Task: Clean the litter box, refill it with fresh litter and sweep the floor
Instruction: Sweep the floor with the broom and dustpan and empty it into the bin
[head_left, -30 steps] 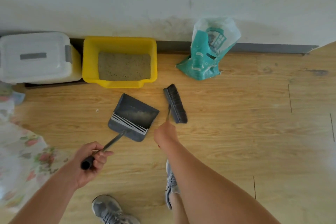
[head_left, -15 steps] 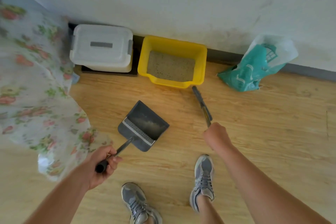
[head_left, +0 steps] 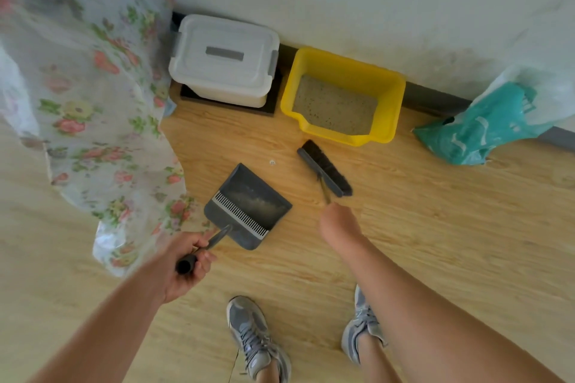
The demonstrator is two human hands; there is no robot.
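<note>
A yellow litter box (head_left: 392, 102) filled with sandy litter stands against the wall. On the wooden floor in front of it lies a grey dustpan (head_left: 249, 205) holding a little litter dust; my left hand (head_left: 183, 261) grips the black end of its long handle. My right hand (head_left: 337, 225) holds the handle of a dark broom (head_left: 325, 168), whose brush head sits on the floor between the dustpan and the litter box. A small white speck (head_left: 272, 162) lies on the floor beyond the dustpan.
A white lidded storage bin (head_left: 224, 59) sits left of the litter box on a dark mat. A teal litter bag (head_left: 479, 130) leans on the wall at right. A floral plastic sheet (head_left: 87, 96) hangs at left. My two grey shoes (head_left: 255, 339) stand below.
The view has swung left and closer. The broom head has turned from edge-on to broadside and sits nearer the dustpan. The dustpan stays on the floor in my left hand's grip.
</note>
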